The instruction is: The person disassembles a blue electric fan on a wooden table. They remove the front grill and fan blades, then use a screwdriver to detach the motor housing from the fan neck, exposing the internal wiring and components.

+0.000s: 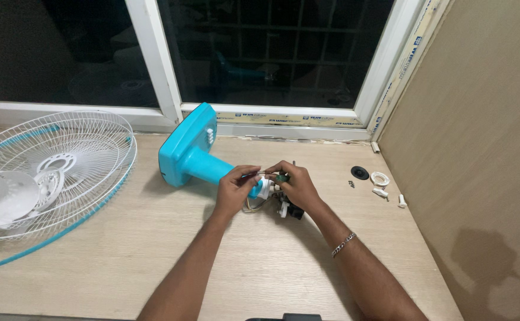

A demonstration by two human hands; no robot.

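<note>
A: Where's the fan body rel. to the hands?

B: The turquoise plastic fan stand with flat base and round neck (pixel 191 156) lies on its side, centre frame, base toward the window. Its white-and-black motor end w/ loose wires (pixel 275 201) sits right betw. both hands.

A: Hands?

B: Close together at the neck's end. Left hand (pixel 234 191) is wrapped round the neck tip. Right hand (pixel 297 185) is closed on a slim screwdriver w/ dark green handle (pixel 270 175), shaft pointing left toward the other hand. Both forearms come up from the bottom edge; silver chain bracelet (pixel 343 244) on the right wrist.

A: Surroundings?

B: Pale wood-grain tabletop (pixel 153 261). White wire fan grille w/ turquoise rim (pixel 46 178) at left, pale blades lying in it. Small black and white loose parts (pixel 374 181) at right, near the beige side wall (pixel 486 148). White-framed window (pixel 272 59) across the top, dark outside.
</note>
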